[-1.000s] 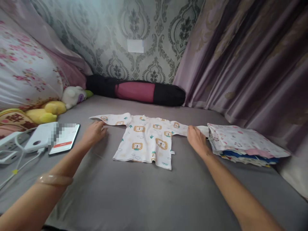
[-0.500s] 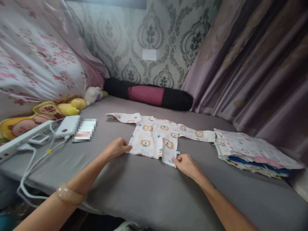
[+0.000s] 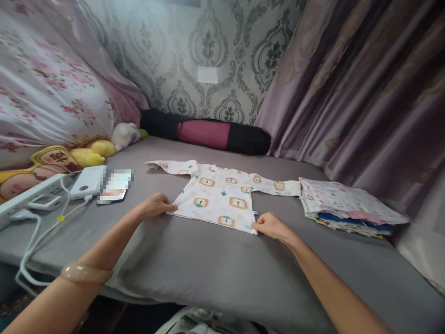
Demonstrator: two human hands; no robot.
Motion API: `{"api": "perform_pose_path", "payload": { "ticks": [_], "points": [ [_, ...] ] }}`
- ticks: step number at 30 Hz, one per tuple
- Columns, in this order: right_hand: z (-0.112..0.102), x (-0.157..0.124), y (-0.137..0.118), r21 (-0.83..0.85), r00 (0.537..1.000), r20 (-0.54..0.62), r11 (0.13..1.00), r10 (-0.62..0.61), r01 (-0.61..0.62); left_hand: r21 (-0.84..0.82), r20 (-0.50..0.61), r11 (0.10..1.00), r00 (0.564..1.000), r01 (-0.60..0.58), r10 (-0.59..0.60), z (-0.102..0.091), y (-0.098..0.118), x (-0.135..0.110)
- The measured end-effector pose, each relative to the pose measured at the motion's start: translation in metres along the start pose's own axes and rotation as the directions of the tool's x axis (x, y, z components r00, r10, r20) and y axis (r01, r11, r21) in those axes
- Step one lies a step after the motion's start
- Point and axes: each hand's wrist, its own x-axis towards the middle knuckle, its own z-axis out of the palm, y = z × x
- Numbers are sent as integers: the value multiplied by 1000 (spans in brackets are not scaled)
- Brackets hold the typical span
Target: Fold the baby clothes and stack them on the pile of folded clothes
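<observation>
A small white long-sleeved shirt [image 3: 222, 192] printed with lion faces lies flat on the grey bed sheet [image 3: 215, 260], its sleeves spread to both sides and its hem toward me. My left hand [image 3: 158, 205] pinches the left hem corner. At the right hem corner, my right hand [image 3: 273, 226] grips the cloth between thumb and fingers. The hem is stretched straight between the two hands. The end of the right sleeve touches a stack of folded clothes [image 3: 351, 204].
Left of the shirt are a blurred-out phone [image 3: 115, 185], a white power bank [image 3: 87, 182] and a power strip [image 3: 34, 197] with cables. Plush toys [image 3: 92, 153] line the left side. A black and maroon bolster [image 3: 205, 134] lies along the wall, beside purple curtains [image 3: 330, 93].
My hands have drawn apart, pulling the shirt's hem wide. The fold near its right corner has smoothed out. The view has shifted slightly to the right.
</observation>
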Motion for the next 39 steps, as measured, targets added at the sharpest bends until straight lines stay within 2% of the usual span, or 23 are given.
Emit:
{"api": "perform_pose_path", "payload": {
  "ticks": [5,7,9,11,14,15,16,17,19,24,26,29,31,35,39],
  "points": [
    [-7,-1,-2,-110,999,47,993,-27,32,144,49,990,999,-3,-4,-5,5,1],
    [-15,-3,-12,-210,999,24,977,-31,36,237,-4,972,1000,-6,7,-5,11,4],
    [-19,-2,-29,-305,994,-97,952,-54,22,312,-121,948,987,-67,109,0,22,9],
    [-13,6,-51,-331,963,-222,941,-154,74,347,-202,908,926,-237,319,13,39,19],
    [12,30,-80,-334,893,-241,896,-380,291,333,-147,744,748,-579,647,40,66,41],
    [21,39,-86,-349,875,-224,873,-430,340,342,-142,692,693,-636,707,49,73,50],
    [30,47,-90,-353,872,-203,863,-447,360,369,-145,657,658,-657,739,57,77,59],
    [37,54,-92,-353,876,-182,861,-446,366,403,-149,644,647,-650,748,64,78,67],
    [44,63,-89,-354,888,-170,868,-427,349,463,-178,662,670,-590,721,73,75,81],
    [44,69,-68,-361,903,-296,912,-312,197,514,-317,802,801,-305,508,78,55,92],
    [44,69,-64,-359,904,-334,923,-268,141,526,-320,819,839,-229,440,78,54,92],
    [45,70,-62,-360,909,-337,926,-246,117,554,-277,808,872,-198,403,78,57,89],
    [43,70,-63,-359,917,-320,926,-237,115,573,-253,795,879,-201,405,74,61,87],
    [29,75,-68,-374,917,-304,918,-259,135,615,-251,754,849,-231,464,58,76,88],
    [18,101,-81,-365,887,-336,912,-318,189,592,-236,750,826,-296,512,49,99,109]
  ]
}}
